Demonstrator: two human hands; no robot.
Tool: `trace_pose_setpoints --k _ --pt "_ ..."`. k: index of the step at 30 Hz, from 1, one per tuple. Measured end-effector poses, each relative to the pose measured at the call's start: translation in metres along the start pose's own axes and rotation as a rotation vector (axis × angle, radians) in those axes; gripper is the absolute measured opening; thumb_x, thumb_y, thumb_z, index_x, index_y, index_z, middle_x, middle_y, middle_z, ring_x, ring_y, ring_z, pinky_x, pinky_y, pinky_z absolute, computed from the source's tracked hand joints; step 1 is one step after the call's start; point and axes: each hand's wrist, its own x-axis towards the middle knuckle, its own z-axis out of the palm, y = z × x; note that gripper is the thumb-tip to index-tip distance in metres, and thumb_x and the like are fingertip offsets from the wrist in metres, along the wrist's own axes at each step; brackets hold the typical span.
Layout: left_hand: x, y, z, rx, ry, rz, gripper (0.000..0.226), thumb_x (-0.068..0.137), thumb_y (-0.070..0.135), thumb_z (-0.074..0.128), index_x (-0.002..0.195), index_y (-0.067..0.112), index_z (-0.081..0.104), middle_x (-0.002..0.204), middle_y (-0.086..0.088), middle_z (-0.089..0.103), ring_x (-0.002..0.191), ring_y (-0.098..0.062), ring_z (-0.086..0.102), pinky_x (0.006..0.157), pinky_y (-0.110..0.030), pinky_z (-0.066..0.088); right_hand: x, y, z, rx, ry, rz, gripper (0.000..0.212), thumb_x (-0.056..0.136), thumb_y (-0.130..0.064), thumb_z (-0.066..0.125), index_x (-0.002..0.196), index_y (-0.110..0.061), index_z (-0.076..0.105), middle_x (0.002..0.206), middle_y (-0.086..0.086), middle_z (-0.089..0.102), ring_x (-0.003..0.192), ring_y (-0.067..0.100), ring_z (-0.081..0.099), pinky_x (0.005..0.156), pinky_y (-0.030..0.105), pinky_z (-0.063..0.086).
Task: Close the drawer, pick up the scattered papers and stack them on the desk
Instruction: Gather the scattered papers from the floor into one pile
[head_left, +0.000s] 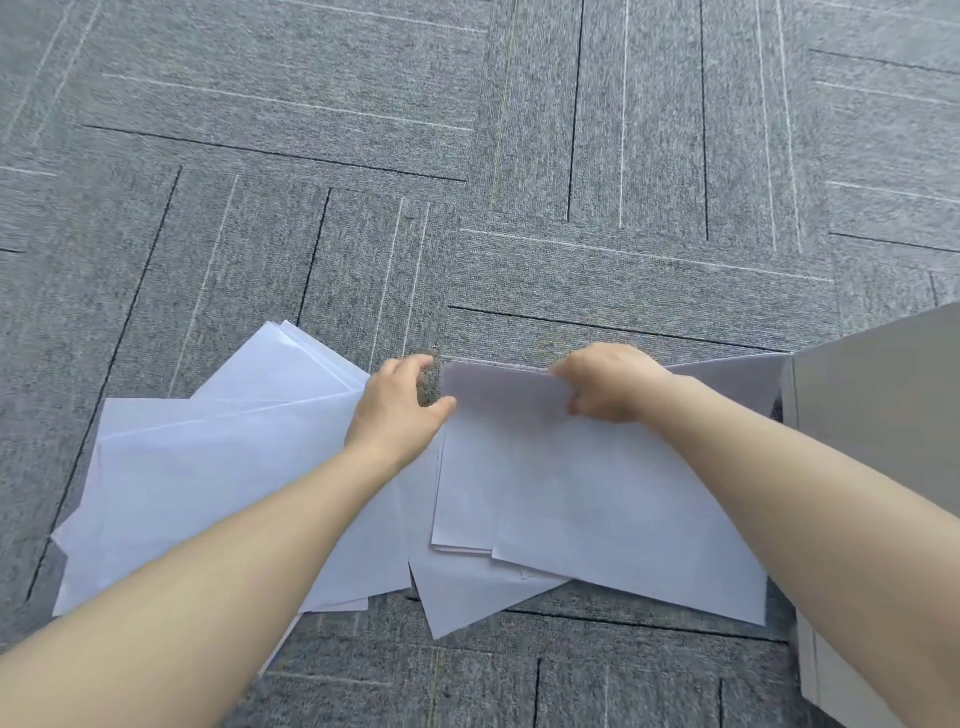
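White papers (571, 493) lie fanned on the grey carpet floor (467, 130). The right hand (602, 387) pinches the far edge of the right sheets. The left hand (397, 410), grip wide, rests just left of them; the remaining sheets spread leftward.
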Motion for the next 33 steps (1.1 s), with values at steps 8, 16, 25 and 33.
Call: trace_pose_setpoints --k 8,16,25,33 --pt "-0.001 -0.005 -0.017 -0.162 0.249 -0.039 0.025 0.087 0.022 0.06 0.111 0.015 0.061 0.108 -0.006 0.059 0.099 -0.023 0.058 0.09 -0.034 0.045 -0.009 0.031 -0.045 0.233 0.255 0.322 0.02 0.078 -0.015 0.056 0.094 -0.027 0.06 0.093 0.002 0.061 0.097 0.03 0.06 0.077 0.036 0.048" --pt "0.007 -0.053 -0.067 0.161 0.182 -0.255 0.056 0.081 0.008 0.052 0.135 0.02 0.047 0.141 -0.012 0.042 0.129 -0.035 0.037 0.104 -0.044 0.036 -0.015 0.041 -0.063 0.796 0.408 0.387 0.025 0.072 -0.007 0.061 0.092 -0.018 0.07 0.089 0.005 0.074 0.085 0.026 0.069 0.08 0.038 0.057" --pt "0.009 -0.115 -0.122 0.467 -0.042 -0.307 0.11 0.061 0.039 0.085 0.15 0.019 0.023 0.152 -0.011 0.027 0.137 -0.037 0.029 0.11 -0.045 0.03 -0.017 0.026 -0.005 1.188 0.363 0.48 0.021 0.079 0.0 0.067 0.094 -0.015 0.07 0.086 0.004 0.073 0.066 0.017 0.068 0.067 0.032 0.058" --pt "0.018 -0.117 -0.127 0.62 -0.013 -0.334 0.096 0.049 0.053 0.086 0.122 0.005 0.046 0.126 -0.018 0.052 0.121 -0.038 0.047 0.096 -0.047 0.041 -0.018 0.013 0.012 1.285 0.376 0.507 0.024 0.081 0.001 0.066 0.101 -0.012 0.068 0.088 0.006 0.072 0.061 0.012 0.069 0.054 0.022 0.057"
